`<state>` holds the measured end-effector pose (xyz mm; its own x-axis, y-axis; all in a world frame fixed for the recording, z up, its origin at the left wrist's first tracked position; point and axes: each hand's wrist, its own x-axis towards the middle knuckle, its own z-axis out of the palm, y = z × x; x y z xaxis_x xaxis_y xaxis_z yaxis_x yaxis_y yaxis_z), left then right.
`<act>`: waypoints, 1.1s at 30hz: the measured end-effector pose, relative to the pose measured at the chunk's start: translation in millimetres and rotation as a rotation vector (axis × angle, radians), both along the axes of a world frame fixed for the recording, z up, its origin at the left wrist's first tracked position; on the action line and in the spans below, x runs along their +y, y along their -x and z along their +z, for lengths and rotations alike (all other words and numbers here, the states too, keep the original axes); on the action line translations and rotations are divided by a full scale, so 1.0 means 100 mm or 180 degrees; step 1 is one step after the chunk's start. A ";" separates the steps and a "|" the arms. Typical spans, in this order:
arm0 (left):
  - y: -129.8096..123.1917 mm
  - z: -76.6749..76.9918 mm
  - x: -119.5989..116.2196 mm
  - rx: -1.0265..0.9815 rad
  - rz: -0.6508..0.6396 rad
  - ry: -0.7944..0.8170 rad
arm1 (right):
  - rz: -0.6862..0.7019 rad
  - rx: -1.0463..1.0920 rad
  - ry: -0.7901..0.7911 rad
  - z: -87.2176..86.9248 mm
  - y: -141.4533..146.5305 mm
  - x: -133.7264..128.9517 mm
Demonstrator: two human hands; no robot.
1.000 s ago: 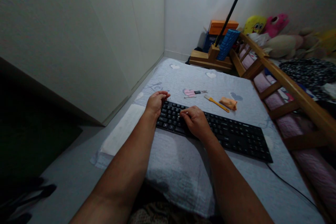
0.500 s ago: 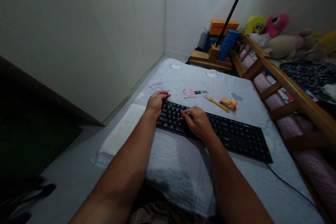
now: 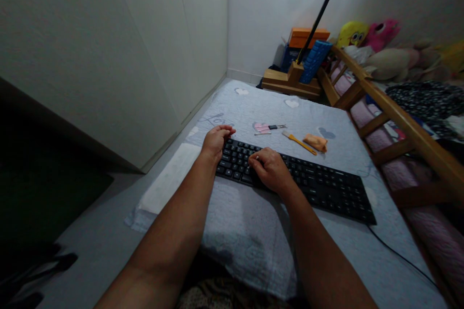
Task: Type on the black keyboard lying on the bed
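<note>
A black keyboard (image 3: pixel 333 187) lies slantwise on the pale blue patterned cloth. At its upper left corner is my left hand (image 3: pixel 216 141), its fingers curled together by the keyboard's edge; whether anything sits between them is too small to tell. My right hand (image 3: pixel 268 166) is over the left-middle keys, thumb and fingers pinched on a thin, pale-tipped stick that reaches down to the keys. Beyond the keyboard lie a yellow-handled brush (image 3: pixel 302 144), a crumpled orange packet (image 3: pixel 315 143), tweezers with a dark grip (image 3: pixel 277 127) and a cotton swab (image 3: pixel 262 133).
A folded white cloth (image 3: pixel 168 178) lies left of my left forearm. A wooden rail (image 3: pixel 409 106) runs along the right side, with plush toys behind it. A wooden stand (image 3: pixel 290 82) with a black pole is at the far end. The keyboard cable trails right.
My right hand has shifted very slightly left over the keys, still pinching the stick. My left hand and the keyboard stay where they were.
</note>
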<state>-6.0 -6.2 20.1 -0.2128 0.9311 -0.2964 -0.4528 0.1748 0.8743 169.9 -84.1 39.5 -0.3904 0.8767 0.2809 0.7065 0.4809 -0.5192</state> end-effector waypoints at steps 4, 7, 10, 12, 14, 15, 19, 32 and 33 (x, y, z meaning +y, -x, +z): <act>0.00 0.00 0.00 0.0016 0.0001 -0.0011 | 0.0038 0.0099 -0.0031 -0.01 0.02 0.00; -0.01 0.01 0.00 0.0019 -0.0003 -0.0024 | 0.0015 0.0129 -0.0051 -0.03 0.04 -0.01; -0.01 0.01 0.00 0.0012 0.0001 -0.0050 | -0.0001 0.0155 -0.0057 -0.03 0.06 -0.01; -0.01 0.01 0.00 0.0016 0.0008 -0.0060 | 0.0016 0.0165 -0.0062 -0.04 0.08 -0.01; -0.01 0.00 0.00 0.0035 0.0009 -0.0049 | 0.0031 0.0173 -0.0056 -0.04 0.09 -0.02; -0.01 0.00 0.00 0.0046 0.0006 -0.0043 | 0.0027 0.0175 -0.0052 -0.05 0.10 -0.02; -0.01 0.01 0.00 0.0050 0.0004 -0.0052 | -0.0003 0.0195 -0.0038 -0.06 0.11 -0.02; -0.02 0.00 0.01 0.0047 0.0052 -0.0065 | -0.0203 0.0257 -0.0148 -0.11 0.11 0.01; -0.01 -0.01 0.01 0.0052 0.0055 -0.0071 | -0.0220 0.0246 -0.0156 -0.11 0.11 0.01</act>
<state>-4.5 -5.0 19.5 -0.2335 0.9335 -0.2720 -0.4412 0.1476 0.8852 158.5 -82.7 28.5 -0.3048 0.8853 0.3511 0.6976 0.4586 -0.5505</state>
